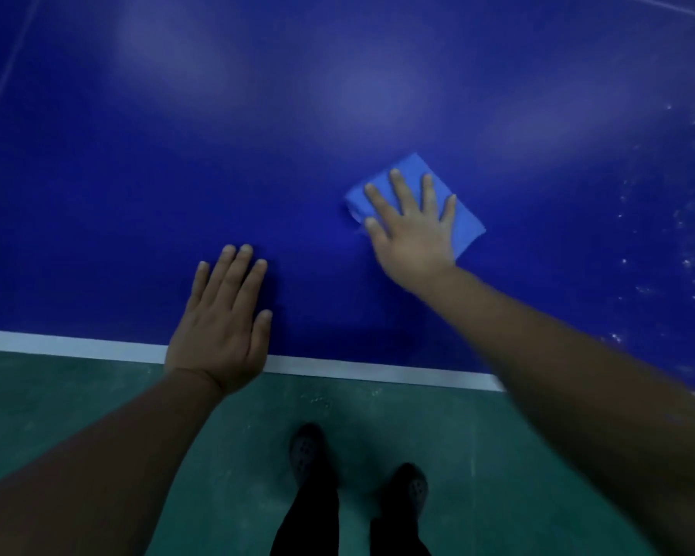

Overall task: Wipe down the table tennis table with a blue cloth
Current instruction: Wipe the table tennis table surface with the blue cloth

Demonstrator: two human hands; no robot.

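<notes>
My right hand (pixel 414 230) lies flat with fingers spread, pressing the blue cloth (pixel 460 218) onto the table tennis table (pixel 217 134), well in from its white edge line (pixel 57 347). My left hand (pixel 221 327) rests flat and released across that line, gripping nothing

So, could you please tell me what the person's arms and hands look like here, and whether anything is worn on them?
Both forearms are bare, with no sleeves in view. The left hand and the right hand wear no gloves, and no rings, watch or bracelets are visible.
</notes>
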